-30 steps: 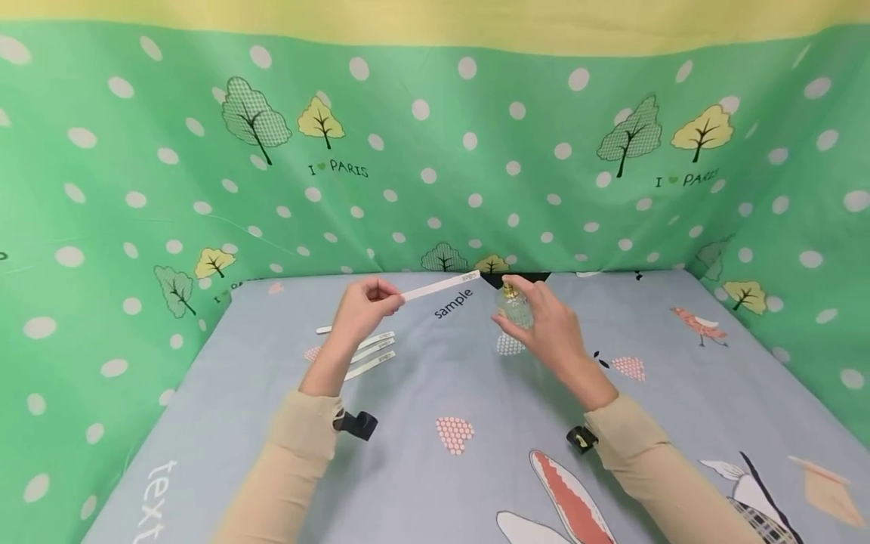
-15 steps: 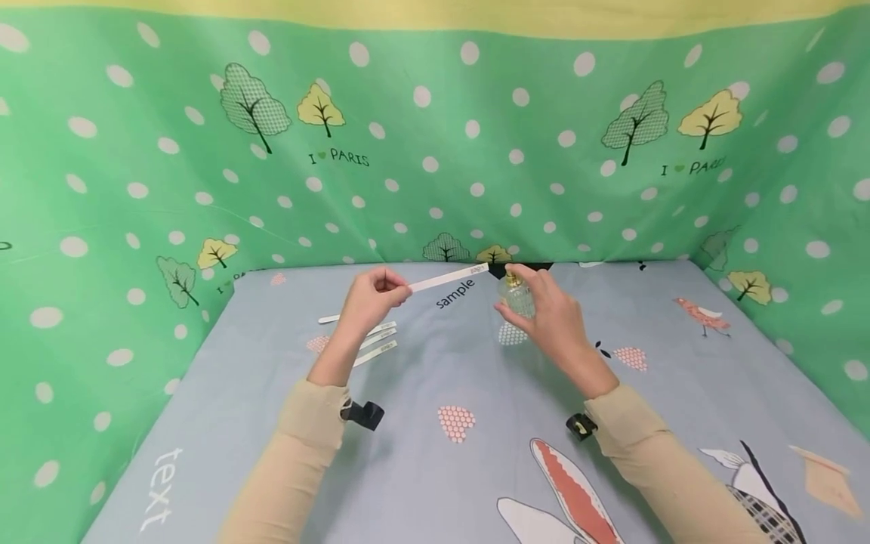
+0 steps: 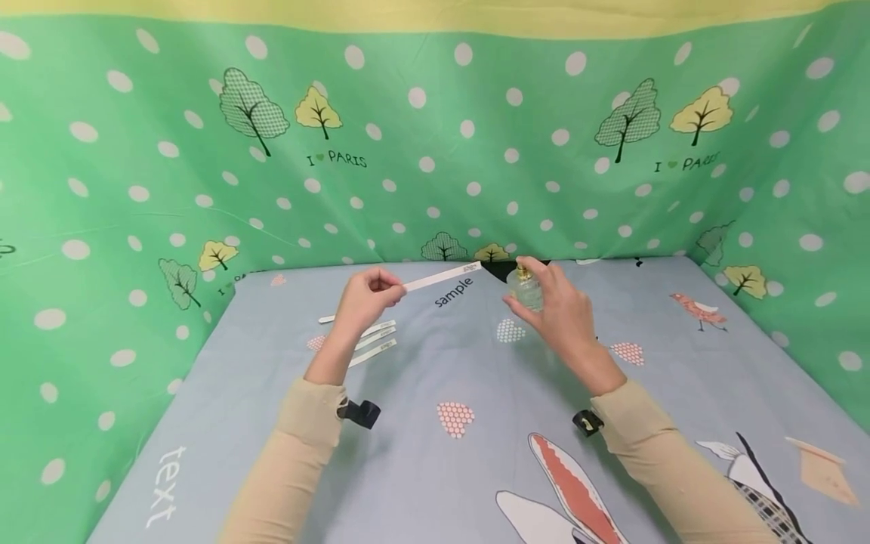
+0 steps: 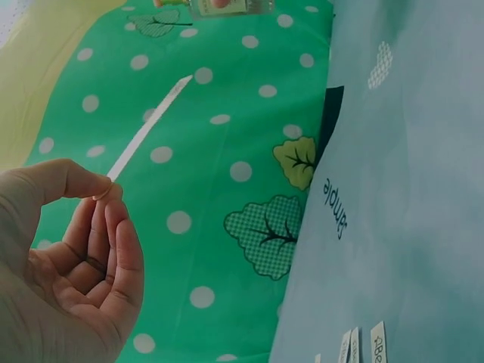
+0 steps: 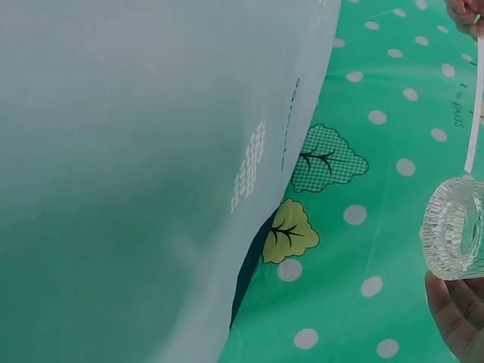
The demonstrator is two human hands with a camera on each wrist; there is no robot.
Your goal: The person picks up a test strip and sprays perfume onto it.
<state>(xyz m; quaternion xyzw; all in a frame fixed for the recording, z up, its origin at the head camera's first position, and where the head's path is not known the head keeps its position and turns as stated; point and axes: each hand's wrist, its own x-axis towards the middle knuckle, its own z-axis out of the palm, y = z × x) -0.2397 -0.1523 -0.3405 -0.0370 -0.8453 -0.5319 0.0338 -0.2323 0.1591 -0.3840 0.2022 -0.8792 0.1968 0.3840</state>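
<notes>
Between thumb and fingertips, my left hand (image 3: pixel 367 302) pinches a white paper test strip (image 3: pixel 442 277) by one end. The strip slants up to the right, its printed far end free in the air. My right hand (image 3: pixel 560 313) grips a clear glass perfume bottle (image 3: pixel 525 295) with a gold spray neck. The index finger lies on the bottle's top and the thumb is under its base. A short gap separates the strip's tip from the bottle. The right wrist view shows the ribbed glass base (image 5: pixel 446 234), the bottle partly cut off by the frame edge.
Several more white strips (image 3: pixel 377 350) lie on the grey-blue printed cloth (image 3: pixel 408 468), below and partly behind the left wrist. A green dotted curtain (image 3: pixel 408 151) closes off the back and both sides. Dark wrist cameras (image 3: pixel 363 413) sit at the cuffs.
My right hand has moved a little to the right with the bottle, widening the gap to the strip's tip. My left hand keeps its pinch on the strip, nearly still.
</notes>
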